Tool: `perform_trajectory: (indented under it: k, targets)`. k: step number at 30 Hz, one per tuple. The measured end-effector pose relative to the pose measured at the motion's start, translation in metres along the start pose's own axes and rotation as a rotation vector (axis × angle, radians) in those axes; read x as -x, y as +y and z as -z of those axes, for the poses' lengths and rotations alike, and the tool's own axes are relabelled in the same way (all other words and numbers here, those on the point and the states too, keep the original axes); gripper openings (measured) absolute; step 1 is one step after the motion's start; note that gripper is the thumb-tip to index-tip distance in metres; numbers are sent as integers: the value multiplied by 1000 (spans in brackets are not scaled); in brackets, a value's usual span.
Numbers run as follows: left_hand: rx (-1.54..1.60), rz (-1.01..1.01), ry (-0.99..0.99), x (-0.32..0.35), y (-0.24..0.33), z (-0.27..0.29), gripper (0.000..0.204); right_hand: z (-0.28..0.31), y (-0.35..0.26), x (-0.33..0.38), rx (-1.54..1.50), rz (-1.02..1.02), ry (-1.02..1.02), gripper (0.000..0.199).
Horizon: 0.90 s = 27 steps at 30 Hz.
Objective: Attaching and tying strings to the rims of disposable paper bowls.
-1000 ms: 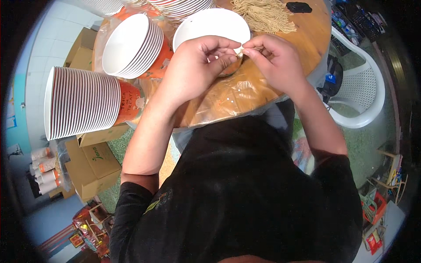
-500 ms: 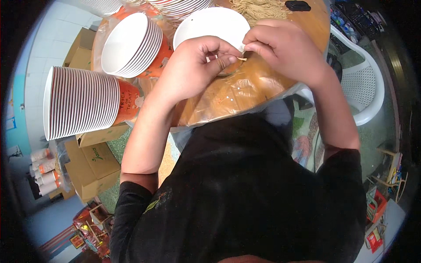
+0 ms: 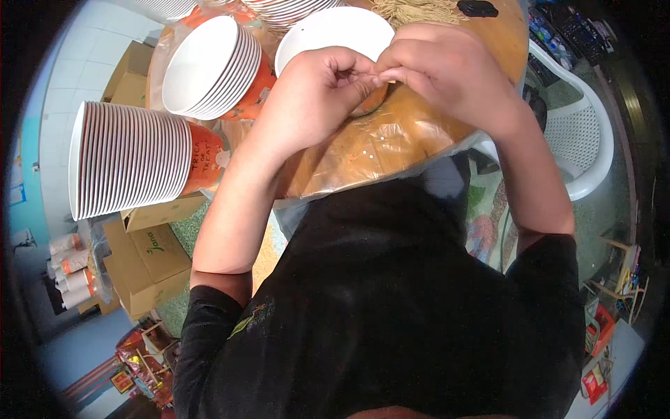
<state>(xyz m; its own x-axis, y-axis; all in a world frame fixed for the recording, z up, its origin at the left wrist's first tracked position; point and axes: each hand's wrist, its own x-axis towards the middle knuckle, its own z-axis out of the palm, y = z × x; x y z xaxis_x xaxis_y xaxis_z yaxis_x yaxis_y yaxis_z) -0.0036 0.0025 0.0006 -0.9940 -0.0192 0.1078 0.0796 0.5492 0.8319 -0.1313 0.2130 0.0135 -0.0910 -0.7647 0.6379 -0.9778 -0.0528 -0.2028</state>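
Note:
My left hand (image 3: 317, 98) and my right hand (image 3: 447, 73) meet fingertip to fingertip over the near rim of a white bowl (image 3: 335, 31). Together the fingers pinch a small pale piece that they almost wholly hide. Just under the fingertips a rounded orange-brown thing (image 3: 366, 106) shows on the clear plastic sheet (image 3: 380, 150) that covers the round wooden table (image 3: 513, 35). A heap of thin yellow noodles (image 3: 412, 8) lies past the bowl at the far edge.
A tilted stack of white bowls with orange outsides (image 3: 209, 66) stands left of my hands. A longer stack (image 3: 132, 157) lies on its side lower left. Cardboard boxes (image 3: 150, 258) sit below, a white plastic chair (image 3: 579, 140) at right, a black object (image 3: 478, 8) by the noodles.
My right hand has shifted left and closed in against my left hand. The small pale piece seen between the fingers earlier is now mostly covered.

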Motion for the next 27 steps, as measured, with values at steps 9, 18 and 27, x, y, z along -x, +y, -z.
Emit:
perform_trajectory:
  k: [9, 18, 27]
  targets:
    - [-115, -29, 24, 1, 5, 3, 15, -1, 8, 0, 3, -41, -26, 11]
    - [-69, 128, 37, -3, -4, 5, 15, -48, -4, 16, -26, -273, 354, 18]
    - [112, 228, -42, -10, -3, 19, 14, -90, -51, 38, -89, -454, 576, 15]
